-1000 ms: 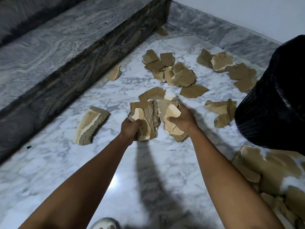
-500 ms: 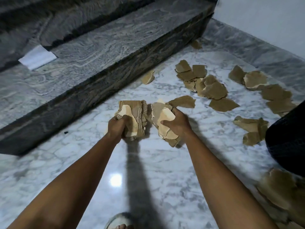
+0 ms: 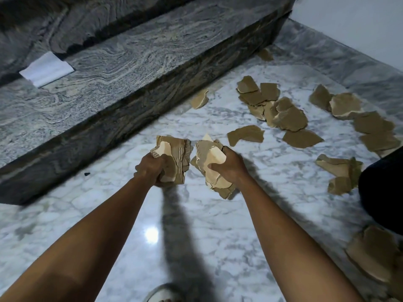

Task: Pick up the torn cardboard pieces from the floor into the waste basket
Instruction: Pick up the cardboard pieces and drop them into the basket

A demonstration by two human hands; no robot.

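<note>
**Bare arms, one pale shoe**

Two long forearms, bare from bottom edge to wrist, no sleeves, watch or rings visible. Left hand [image 3: 150, 168] and right hand [image 3: 229, 165] ungloved. At 6 o'clock, toe of a pale shoe [image 3: 162, 294], blurred, cut by the frame.

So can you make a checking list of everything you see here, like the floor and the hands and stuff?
Surface: white marble floor, glossy, light glare.
Job's things: a cardboard stack in the left hand, a second bundle in the right; many loose pieces lie on the floor; black waste basket at right edge.
Clutter: white paper on the step; small dark speck.
Grippers: left hand and right hand both closed on cardboard.
Cables: nothing seen.
Surroundings: grey stone step, white wall.
</note>
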